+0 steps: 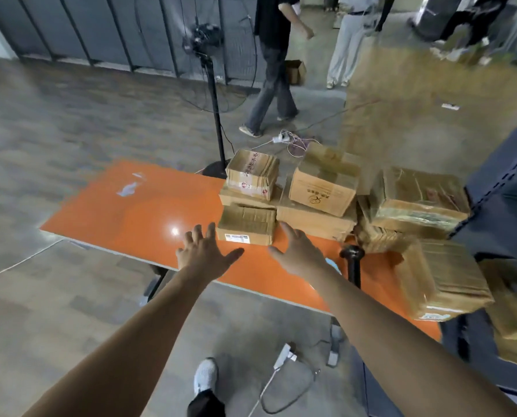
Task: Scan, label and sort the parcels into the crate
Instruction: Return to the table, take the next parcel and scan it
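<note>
Left hand (pixel 204 254) and right hand (pixel 299 254), fingers spread and holding nothing, hover above the table's (pixel 130 212) near edge, flanking the labelled parcel (pixel 246 225). Risk: pulling it may topple the upper boxes (pixel 252 176); the corner parcel (pixel 443 281) appears to overhang

Table (pixel 124 218): L half is open orange top, only pale scraps (pixel 129 188) nr far edge. Approach free from front + left.

R half blocked by parcel stack (pixel 323 188), two high, running from labelled low box (pixel 246 225) across to wrapped boxes (pixel 416 200) beside rack (pixel 498 182).

L hand (pixel 204 254) + R hand (pixel 299 254), fingers spread, over open strip in front of low box; gap betw. them.

Black post (pixel 352 257) just R of R hand. Past it, tilted box (pixel 443 281) fills near R corner.

Fan stand (pixel 215 109) behind table, far side.
</note>
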Demonstrator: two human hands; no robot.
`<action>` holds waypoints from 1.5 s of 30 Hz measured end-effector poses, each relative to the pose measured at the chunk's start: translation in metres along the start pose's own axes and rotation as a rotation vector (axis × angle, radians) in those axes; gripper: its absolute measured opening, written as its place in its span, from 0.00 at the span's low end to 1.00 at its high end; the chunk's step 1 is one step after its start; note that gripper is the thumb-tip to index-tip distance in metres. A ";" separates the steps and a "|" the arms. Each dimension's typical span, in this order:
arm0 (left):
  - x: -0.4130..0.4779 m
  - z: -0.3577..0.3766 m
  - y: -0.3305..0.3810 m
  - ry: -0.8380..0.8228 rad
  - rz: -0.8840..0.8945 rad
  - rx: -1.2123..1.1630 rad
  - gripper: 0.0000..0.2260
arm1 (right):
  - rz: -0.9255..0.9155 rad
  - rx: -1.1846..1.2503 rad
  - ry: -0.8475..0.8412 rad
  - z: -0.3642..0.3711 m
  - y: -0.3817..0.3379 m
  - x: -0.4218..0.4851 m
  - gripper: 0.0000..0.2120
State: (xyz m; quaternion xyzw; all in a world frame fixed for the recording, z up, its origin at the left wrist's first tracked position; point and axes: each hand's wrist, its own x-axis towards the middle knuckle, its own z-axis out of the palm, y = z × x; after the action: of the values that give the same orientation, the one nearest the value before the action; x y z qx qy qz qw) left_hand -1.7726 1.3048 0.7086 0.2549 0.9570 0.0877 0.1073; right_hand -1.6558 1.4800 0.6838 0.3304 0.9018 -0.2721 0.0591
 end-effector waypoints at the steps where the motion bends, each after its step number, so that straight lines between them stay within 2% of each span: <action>1: 0.021 0.002 -0.006 -0.026 0.010 -0.012 0.44 | 0.029 0.027 -0.002 0.006 -0.006 0.018 0.37; 5: 0.101 0.017 -0.031 -0.177 0.055 -0.096 0.43 | 0.147 0.107 -0.024 0.029 -0.030 0.076 0.36; 8: 0.147 0.032 -0.044 -0.350 0.088 -0.224 0.41 | 0.252 0.100 -0.055 0.045 -0.040 0.106 0.35; 11: 0.178 0.045 -0.051 -0.470 0.165 -0.293 0.39 | 0.327 0.115 -0.075 0.057 -0.042 0.124 0.33; 15: 0.195 0.061 -0.052 -0.570 0.201 -0.375 0.43 | 0.377 0.130 -0.055 0.068 -0.044 0.131 0.32; 17: 0.195 0.063 -0.051 -0.551 0.190 -0.429 0.42 | 0.400 0.125 -0.014 0.071 -0.046 0.131 0.30; 21: 0.188 0.057 -0.052 -0.454 0.229 -0.414 0.31 | 0.458 0.203 0.097 0.064 -0.047 0.123 0.23; 25: 0.181 0.046 -0.048 -0.383 0.234 -0.466 0.24 | 0.430 0.295 0.212 0.046 -0.040 0.116 0.17; 27: 0.174 0.040 -0.042 -0.361 0.213 -0.514 0.24 | 0.387 0.308 0.267 0.038 -0.038 0.113 0.14; 30: 0.162 0.032 -0.035 -0.377 0.208 -0.543 0.33 | 0.343 0.325 0.303 0.031 -0.032 0.109 0.11; 32: 0.155 0.031 -0.032 -0.405 0.249 -0.523 0.38 | 0.350 0.326 0.292 0.027 -0.025 0.105 0.13; 34: 0.149 0.031 -0.026 -0.404 0.274 -0.507 0.37 | 0.338 0.313 0.260 0.022 -0.018 0.098 0.15; 36: 0.144 0.031 -0.021 -0.365 0.286 -0.498 0.30 | 0.300 0.320 0.219 0.014 -0.011 0.087 0.17; 39: 0.139 0.037 -0.015 -0.355 0.274 -0.569 0.13 | 0.270 0.403 0.151 0.010 0.000 0.069 0.23; 41: 0.135 0.040 -0.010 -0.349 0.247 -0.596 0.08 | 0.268 0.428 0.131 0.012 0.008 0.060 0.25; 45: 0.129 0.048 0.002 -0.317 0.122 -0.639 0.16 | 0.294 0.418 0.108 0.019 0.021 0.051 0.24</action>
State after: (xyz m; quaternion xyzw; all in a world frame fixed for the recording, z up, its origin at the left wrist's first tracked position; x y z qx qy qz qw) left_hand -1.8688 1.3767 0.6418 0.2754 0.8357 0.3483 0.3231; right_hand -1.6840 1.5119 0.6438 0.4772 0.7701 -0.4230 -0.0196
